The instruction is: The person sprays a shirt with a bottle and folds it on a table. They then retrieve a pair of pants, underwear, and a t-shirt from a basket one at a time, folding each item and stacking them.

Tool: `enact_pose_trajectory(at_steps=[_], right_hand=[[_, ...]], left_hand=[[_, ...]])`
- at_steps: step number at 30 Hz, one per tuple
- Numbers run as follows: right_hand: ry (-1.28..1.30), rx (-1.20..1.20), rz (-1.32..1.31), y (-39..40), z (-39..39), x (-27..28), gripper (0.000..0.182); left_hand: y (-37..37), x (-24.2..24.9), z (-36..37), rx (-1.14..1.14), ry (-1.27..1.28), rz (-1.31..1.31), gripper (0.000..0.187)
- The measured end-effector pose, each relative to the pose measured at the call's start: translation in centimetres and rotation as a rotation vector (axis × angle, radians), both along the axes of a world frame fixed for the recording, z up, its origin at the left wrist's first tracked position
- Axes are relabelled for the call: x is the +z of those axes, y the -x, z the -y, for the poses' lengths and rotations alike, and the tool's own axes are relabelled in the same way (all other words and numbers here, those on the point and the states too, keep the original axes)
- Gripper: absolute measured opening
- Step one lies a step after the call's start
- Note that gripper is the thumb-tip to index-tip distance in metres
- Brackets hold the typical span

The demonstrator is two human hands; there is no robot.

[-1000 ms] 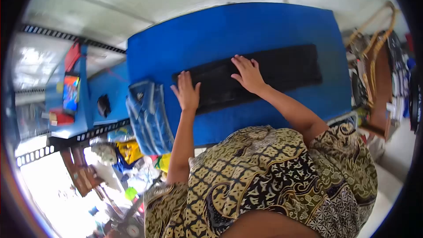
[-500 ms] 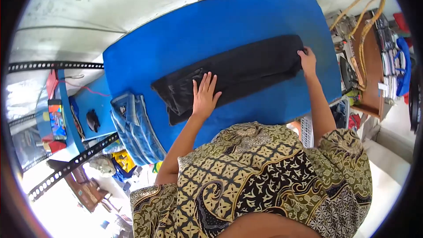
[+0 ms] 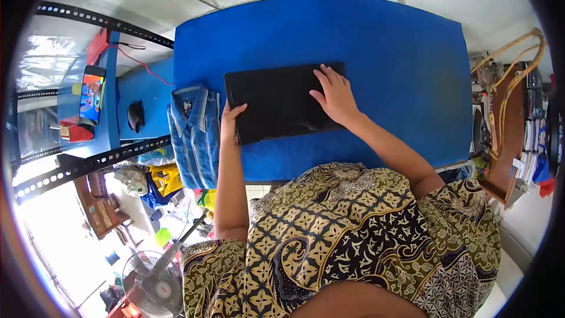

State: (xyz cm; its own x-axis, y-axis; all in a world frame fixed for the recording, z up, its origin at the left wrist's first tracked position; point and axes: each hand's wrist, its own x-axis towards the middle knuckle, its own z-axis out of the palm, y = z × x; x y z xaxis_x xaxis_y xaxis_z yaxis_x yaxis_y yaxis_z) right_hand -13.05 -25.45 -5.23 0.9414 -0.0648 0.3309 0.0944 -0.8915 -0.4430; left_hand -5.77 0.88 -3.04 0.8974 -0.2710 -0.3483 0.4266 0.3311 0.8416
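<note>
Centrally, a folded black garment (image 3: 276,101) is seen lying flat on the blue worktop (image 3: 388,53), forming a compact rectangle nearer the worktop's left half; its near edge runs roughly parallel to the worktop's near edge. The right hand (image 3: 334,95) is laid palm-down on the garment's right end, fingers (image 3: 325,76) extended and spread, pressing rather than gripping; nothing is enclosed by them. The left hand (image 3: 228,122) is placed at the garment's near left corner; its fingers are curled at the cloth's edge with the thumb on top, but whether the edge is actually pinched cannot be told from this view. A folded blue striped shirt (image 3: 194,135) is shown just beside the garment on the left, lying over the worktop's left edge and touching or nearly touching the left hand. Further left, a lower blue shelf (image 3: 144,91) carries a small dark object (image 3: 136,116); a phone with a lit screen (image 3: 92,94) is propped well apart at the far left. The person's patterned yellow-and-black clothing (image 3: 353,235) fills the lower foreground; a fan (image 3: 154,282) is visible on the floor at lower left; a wooden rack with ropes (image 3: 506,82) is seen at the right.
</note>
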Motion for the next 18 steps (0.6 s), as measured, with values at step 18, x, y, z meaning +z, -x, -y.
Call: enact_pose_trajectory(at_steps=[18], right_hand=[[-0.442, -0.395, -0.255, 3.2, 2.6, -5.7, 0.06]], left_hand=[[0.6, -4.3, 3.1, -0.19, -1.669, 1.057, 0.054]])
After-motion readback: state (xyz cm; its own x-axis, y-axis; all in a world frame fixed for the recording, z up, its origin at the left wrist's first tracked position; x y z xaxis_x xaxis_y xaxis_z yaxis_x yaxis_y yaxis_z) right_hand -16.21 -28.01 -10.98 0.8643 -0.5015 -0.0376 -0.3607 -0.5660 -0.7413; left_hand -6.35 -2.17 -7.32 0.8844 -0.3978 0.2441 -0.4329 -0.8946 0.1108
